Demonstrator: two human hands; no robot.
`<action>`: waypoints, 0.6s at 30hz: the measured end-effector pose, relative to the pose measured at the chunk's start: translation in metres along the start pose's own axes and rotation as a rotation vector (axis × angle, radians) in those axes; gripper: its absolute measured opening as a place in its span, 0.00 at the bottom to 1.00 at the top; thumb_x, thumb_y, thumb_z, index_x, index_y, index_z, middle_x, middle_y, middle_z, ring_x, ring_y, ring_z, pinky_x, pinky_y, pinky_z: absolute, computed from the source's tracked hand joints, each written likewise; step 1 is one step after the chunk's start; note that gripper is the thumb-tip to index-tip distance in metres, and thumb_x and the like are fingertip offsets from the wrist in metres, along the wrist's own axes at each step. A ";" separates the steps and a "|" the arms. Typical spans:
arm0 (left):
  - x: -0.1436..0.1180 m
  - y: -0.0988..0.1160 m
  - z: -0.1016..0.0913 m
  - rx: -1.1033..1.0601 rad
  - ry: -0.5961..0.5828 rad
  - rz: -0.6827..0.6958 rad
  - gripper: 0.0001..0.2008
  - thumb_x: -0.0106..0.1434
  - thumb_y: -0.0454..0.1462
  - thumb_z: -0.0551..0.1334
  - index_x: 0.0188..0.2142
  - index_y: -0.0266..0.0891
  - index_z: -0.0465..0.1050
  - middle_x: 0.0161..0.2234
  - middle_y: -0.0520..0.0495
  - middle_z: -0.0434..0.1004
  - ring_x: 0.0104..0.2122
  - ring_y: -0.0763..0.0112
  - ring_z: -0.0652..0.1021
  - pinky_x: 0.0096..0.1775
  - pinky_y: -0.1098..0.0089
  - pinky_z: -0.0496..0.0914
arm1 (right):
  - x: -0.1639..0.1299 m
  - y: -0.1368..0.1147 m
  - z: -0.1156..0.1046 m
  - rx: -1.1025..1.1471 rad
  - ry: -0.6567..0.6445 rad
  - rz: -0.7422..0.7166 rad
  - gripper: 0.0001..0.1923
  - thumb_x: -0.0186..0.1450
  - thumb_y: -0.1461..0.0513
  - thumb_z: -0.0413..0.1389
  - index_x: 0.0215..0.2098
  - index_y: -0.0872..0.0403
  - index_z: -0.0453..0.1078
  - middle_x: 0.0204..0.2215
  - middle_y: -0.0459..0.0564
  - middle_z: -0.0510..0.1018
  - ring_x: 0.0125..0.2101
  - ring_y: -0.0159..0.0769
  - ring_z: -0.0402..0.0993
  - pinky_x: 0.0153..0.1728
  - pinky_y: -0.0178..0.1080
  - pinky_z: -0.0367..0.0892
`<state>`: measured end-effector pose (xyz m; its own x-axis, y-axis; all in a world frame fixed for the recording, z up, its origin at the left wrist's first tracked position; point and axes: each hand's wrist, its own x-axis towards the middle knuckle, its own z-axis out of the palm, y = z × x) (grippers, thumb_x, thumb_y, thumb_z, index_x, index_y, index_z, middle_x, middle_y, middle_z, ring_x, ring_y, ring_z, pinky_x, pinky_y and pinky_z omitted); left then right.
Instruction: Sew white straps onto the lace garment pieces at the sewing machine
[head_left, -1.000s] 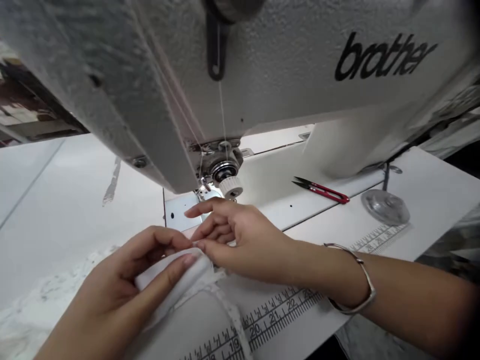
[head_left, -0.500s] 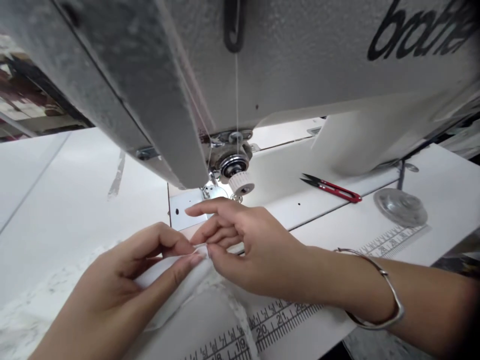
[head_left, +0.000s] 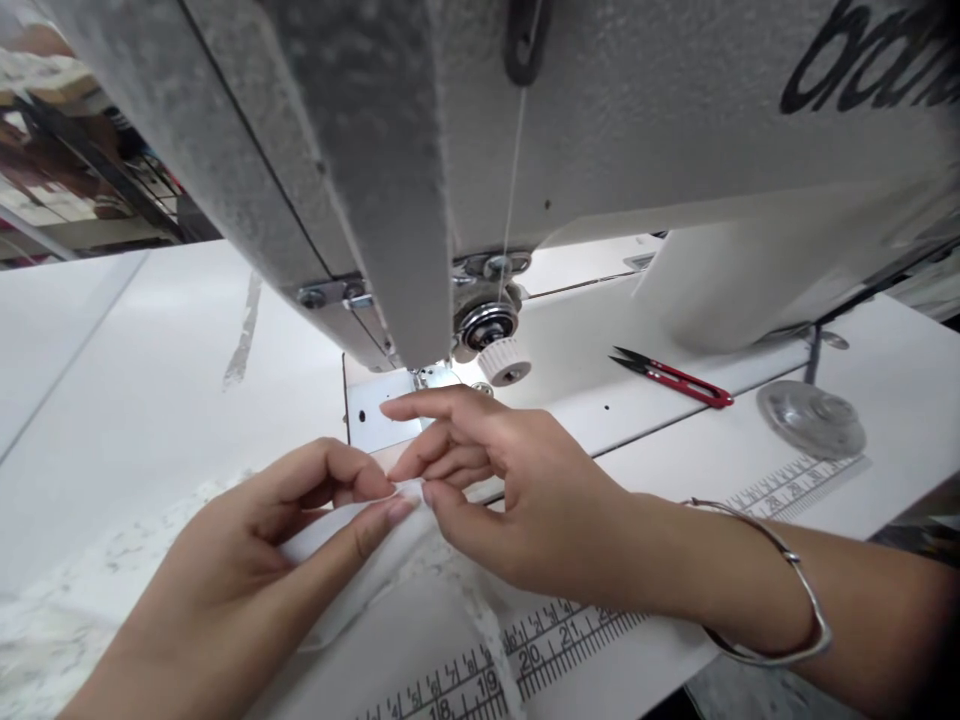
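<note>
A thin white fabric (head_left: pixel 375 575) is pinched up in front of the sewing machine (head_left: pixel 637 130). My left hand (head_left: pixel 247 560) grips its folded edge between thumb and forefinger. Close beside it, my right hand (head_left: pixel 517 490) pinches the same edge at its end, with the forefinger stretched out toward the needle plate (head_left: pixel 371 405). The rest of the fabric, faintly patterned (head_left: pixel 67 610), spreads under and to the left of my left hand. The machine's presser foot area shows just beyond my right fingers, partly covered by the machine head.
Red-handled thread snips (head_left: pixel 675 382) lie on the machine bed, right of my hands. A clear round dish-like piece (head_left: pixel 811 418) sits farther right. A printed ruler (head_left: pixel 547 655) runs along the table's front. A white tension dial (head_left: pixel 504 362) juts from the machine head.
The view has shifted slightly, so the machine head appears farther right. Both hands keep their pinch on the fabric edge, almost unmoved.
</note>
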<state>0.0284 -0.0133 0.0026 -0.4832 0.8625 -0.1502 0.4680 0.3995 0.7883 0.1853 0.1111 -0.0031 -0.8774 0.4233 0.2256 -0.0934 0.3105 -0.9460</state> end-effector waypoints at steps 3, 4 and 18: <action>0.001 -0.007 -0.003 0.047 -0.026 0.052 0.11 0.55 0.49 0.66 0.31 0.49 0.70 0.33 0.56 0.75 0.37 0.64 0.77 0.33 0.72 0.72 | 0.000 -0.001 -0.002 -0.031 -0.021 0.010 0.26 0.61 0.73 0.51 0.58 0.56 0.58 0.41 0.48 0.77 0.36 0.28 0.77 0.41 0.32 0.74; 0.002 -0.008 -0.004 0.051 -0.029 0.050 0.11 0.56 0.49 0.66 0.32 0.49 0.70 0.33 0.56 0.75 0.37 0.64 0.77 0.33 0.72 0.73 | 0.000 -0.002 -0.002 -0.040 -0.025 0.007 0.26 0.61 0.73 0.51 0.58 0.57 0.58 0.41 0.48 0.77 0.36 0.28 0.78 0.41 0.32 0.74; 0.007 -0.007 -0.005 0.098 0.008 0.207 0.07 0.60 0.46 0.62 0.33 0.49 0.70 0.43 0.56 0.73 0.48 0.64 0.71 0.47 0.69 0.65 | -0.001 -0.002 0.003 0.083 -0.061 0.120 0.30 0.61 0.69 0.54 0.60 0.54 0.53 0.44 0.49 0.74 0.36 0.30 0.76 0.39 0.35 0.74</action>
<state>0.0178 -0.0114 -0.0008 -0.3750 0.9269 0.0131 0.6271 0.2433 0.7399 0.1847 0.1078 -0.0024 -0.9115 0.3996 0.0977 -0.0225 0.1887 -0.9818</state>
